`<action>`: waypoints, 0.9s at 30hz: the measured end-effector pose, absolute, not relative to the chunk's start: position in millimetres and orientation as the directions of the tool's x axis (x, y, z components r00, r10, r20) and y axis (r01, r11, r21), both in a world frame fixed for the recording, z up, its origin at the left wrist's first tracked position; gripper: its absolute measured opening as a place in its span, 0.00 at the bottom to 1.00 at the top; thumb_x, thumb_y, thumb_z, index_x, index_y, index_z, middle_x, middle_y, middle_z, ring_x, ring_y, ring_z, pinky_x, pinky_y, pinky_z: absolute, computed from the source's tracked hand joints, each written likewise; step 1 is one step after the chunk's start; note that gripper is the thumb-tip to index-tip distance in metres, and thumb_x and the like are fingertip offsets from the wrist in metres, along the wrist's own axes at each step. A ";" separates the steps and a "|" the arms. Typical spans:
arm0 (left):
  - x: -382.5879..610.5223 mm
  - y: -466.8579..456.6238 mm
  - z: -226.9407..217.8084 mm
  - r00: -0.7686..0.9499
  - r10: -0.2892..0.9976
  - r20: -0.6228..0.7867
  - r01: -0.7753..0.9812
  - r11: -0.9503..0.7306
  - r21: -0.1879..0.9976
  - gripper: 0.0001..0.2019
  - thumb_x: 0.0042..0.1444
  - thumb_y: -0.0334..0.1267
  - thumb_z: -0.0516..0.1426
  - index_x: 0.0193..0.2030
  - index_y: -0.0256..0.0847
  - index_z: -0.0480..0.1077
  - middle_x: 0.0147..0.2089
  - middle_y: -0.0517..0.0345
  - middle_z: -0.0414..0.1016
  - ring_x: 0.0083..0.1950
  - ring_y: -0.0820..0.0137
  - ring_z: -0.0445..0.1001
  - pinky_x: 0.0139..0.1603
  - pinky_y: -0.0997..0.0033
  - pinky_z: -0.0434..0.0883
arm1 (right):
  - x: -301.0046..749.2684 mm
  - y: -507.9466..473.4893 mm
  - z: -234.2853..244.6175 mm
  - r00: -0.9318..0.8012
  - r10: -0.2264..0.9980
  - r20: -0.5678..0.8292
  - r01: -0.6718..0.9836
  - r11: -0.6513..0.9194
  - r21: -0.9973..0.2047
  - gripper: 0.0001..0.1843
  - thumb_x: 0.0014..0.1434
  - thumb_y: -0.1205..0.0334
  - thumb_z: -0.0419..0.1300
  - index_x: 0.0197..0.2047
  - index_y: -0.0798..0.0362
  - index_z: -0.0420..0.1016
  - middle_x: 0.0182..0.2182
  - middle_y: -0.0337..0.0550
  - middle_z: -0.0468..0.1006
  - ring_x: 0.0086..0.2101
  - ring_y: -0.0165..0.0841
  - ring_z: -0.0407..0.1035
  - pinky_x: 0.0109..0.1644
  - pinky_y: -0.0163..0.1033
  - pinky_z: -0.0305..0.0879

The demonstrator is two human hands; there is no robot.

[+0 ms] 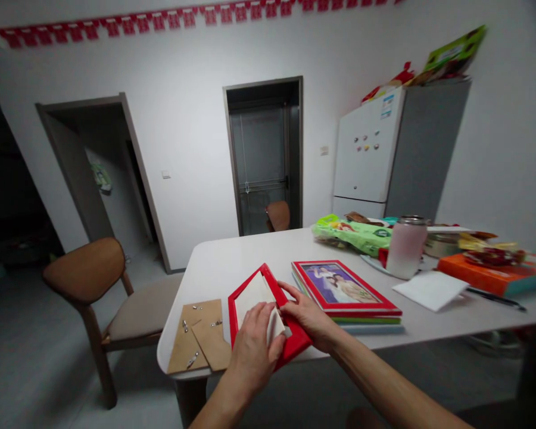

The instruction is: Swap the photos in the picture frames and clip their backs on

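A red picture frame is tilted up over the near edge of the table, with a pale sheet lying inside it. My right hand grips the frame's right side, thumb on the frame. My left hand is over the frame's lower part, its fingers pinching a raised, bent part of the pale sheet. To the left lies a brown backing board with small metal clips and a stand flap. On the right is a stack of picture frames, the top one red with a photo of people in it.
Behind the stack are a green plastic bag and a pink-white jar. White paper, a black pen and an orange box are at the right. A wooden chair stands left of the white table.
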State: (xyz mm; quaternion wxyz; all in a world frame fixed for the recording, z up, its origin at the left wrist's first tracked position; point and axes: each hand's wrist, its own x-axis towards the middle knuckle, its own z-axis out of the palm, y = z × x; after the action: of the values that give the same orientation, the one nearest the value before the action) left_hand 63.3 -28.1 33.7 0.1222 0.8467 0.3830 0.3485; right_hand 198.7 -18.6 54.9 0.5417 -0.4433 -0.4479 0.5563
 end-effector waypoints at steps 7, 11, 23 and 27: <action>32.2 -26.6 40.3 0.171 0.781 0.601 0.548 -0.582 0.601 0.21 0.49 0.28 0.46 0.52 0.40 0.56 0.42 0.53 0.66 0.39 0.69 0.68 0.39 0.68 0.68 | 214.2 -7.6 32.6 0.047 0.998 -0.035 0.145 -0.041 -0.989 0.36 0.43 0.68 0.51 0.57 0.56 0.47 0.26 0.40 0.72 0.21 0.27 0.67 0.25 0.33 0.61; -14.7 -22.0 22.7 -0.087 0.914 0.396 0.363 -0.341 0.867 0.18 0.47 0.35 0.50 0.47 0.40 0.59 0.36 0.58 0.68 0.34 0.70 0.70 0.33 0.72 0.68 | 231.2 -1.8 4.3 0.061 0.993 0.100 0.690 0.030 -0.723 0.30 0.42 0.70 0.49 0.52 0.60 0.59 0.37 0.50 0.74 0.34 0.34 0.69 0.37 0.35 0.61; -51.9 -25.5 -34.8 -0.048 0.978 0.203 0.515 -0.150 0.844 0.19 0.44 0.36 0.50 0.45 0.36 0.60 0.25 0.64 0.67 0.26 0.70 0.69 0.29 0.72 0.65 | 230.7 -7.2 -19.9 -0.016 0.985 0.173 0.964 0.062 -0.260 0.17 0.47 0.68 0.48 0.41 0.57 0.69 0.35 0.51 0.71 0.36 0.36 0.66 0.41 0.36 0.58; -55.1 -31.9 -28.8 -0.023 0.965 0.260 0.663 -0.180 0.727 0.16 0.46 0.37 0.50 0.44 0.36 0.63 0.29 0.59 0.70 0.31 0.67 0.70 0.33 0.69 0.66 | 223.2 -10.5 -17.3 -0.055 0.944 0.325 0.929 0.168 -0.330 0.20 0.47 0.66 0.49 0.44 0.59 0.69 0.43 0.54 0.68 0.44 0.38 0.61 0.49 0.40 0.54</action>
State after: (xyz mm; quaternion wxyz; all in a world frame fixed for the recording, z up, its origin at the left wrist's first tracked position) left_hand -55.1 -31.9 -28.8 0.2010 0.6694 0.6081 0.3765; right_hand 223.2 -10.5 -17.3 0.2380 -0.6447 -0.7263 0.0159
